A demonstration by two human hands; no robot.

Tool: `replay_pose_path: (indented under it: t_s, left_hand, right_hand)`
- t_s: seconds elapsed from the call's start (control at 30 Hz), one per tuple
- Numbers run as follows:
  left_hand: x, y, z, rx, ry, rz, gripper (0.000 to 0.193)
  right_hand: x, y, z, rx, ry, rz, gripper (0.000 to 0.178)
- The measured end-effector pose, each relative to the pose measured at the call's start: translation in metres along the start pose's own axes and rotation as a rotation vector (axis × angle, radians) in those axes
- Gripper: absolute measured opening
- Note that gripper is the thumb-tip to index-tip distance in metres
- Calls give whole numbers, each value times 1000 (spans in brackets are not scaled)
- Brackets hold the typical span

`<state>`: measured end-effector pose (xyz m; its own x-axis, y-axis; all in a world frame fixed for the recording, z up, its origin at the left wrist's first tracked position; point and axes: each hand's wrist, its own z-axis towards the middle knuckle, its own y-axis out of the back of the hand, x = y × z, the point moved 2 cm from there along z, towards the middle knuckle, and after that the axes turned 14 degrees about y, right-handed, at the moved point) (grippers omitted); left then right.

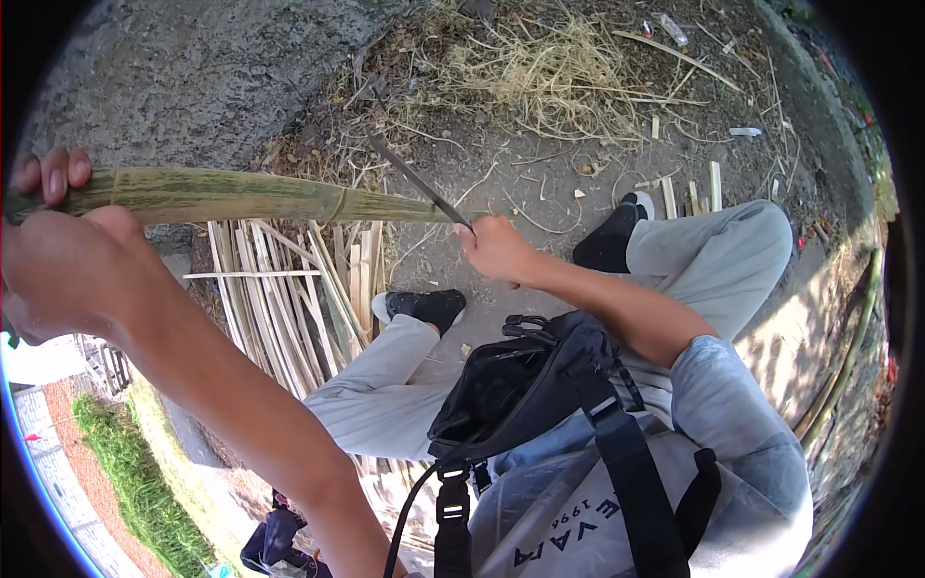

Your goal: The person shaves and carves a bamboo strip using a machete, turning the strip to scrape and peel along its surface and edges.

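Observation:
A long green bamboo piece (231,196) lies crosswise in front of me, thick at the left and narrow toward the right. My left hand (72,255) is closed around its thick end, fingertips showing over the far edge. My right hand (501,252) is closed on the handle of a knife (416,175), which is mostly hidden in the fist. The dark, narrow blade points up and to the left, crossing the bamboo near its thin right end. Whether the edge has bitten into the bamboo, I cannot tell.
Pale split bamboo strips (265,308) lie in a pile beyond my left leg. A heap of shavings (540,82) covers the ground ahead. An open black bag (520,385) hangs at my front. Bamboo poles (848,356) lie at the right, and a concrete slab (202,77) is far left.

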<state>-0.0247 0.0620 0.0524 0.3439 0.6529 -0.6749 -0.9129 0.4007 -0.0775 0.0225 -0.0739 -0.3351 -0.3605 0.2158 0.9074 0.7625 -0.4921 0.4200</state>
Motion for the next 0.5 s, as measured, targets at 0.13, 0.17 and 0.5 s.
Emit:
replay_pose_path:
  t_s: [0.13, 0.17, 0.5]
  left_hand:
    - [-6, 9, -11, -112, -27, -104, 10]
    - [-7, 11, -11, -184, -32, -60, 9]
    - [-2, 42, 2, -101, 0, -109, 17]
  right_hand:
    - [-24, -2, -5, 128, -72, -24, 42]
    - [-13, -2, -9, 139, -84, -20, 42]
    - [-71, -29, -30, -25, 18, -127, 43]
